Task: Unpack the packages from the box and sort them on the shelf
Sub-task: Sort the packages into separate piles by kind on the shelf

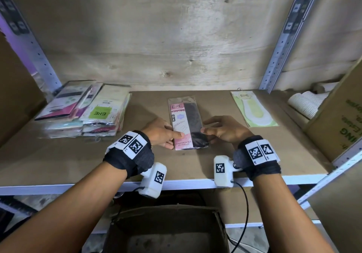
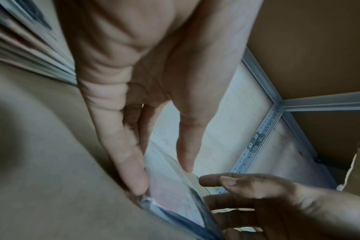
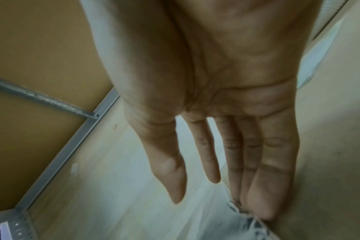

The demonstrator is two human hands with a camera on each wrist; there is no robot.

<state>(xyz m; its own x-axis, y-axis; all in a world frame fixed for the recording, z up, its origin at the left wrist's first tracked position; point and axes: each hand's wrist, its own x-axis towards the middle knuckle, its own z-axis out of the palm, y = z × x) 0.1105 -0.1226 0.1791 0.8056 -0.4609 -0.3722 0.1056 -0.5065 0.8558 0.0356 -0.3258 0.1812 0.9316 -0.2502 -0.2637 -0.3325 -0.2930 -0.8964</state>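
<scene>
A pink and black ENE package (image 1: 188,123) lies flat in the middle of the brown shelf board (image 1: 58,164). My left hand (image 1: 162,133) is at its left edge, thumb laid on the pink card and straight fingers along the side. My right hand (image 1: 219,129) touches the right edge with straight fingers. In the left wrist view the left hand (image 2: 162,177) has thumb and fingers extended onto the package (image 2: 170,186), with the right hand (image 2: 257,194) opposite. In the right wrist view the right hand (image 3: 220,206) has its fingertips on the package's plastic edge (image 3: 247,227).
A stack of several packages (image 1: 84,111) lies at the shelf's left. A green insole package (image 1: 252,109) lies at the back right. A cardboard box (image 1: 342,119) and white ribbed rolls (image 1: 305,103) crowd the right end. An open cardboard box (image 1: 166,229) stands below the shelf.
</scene>
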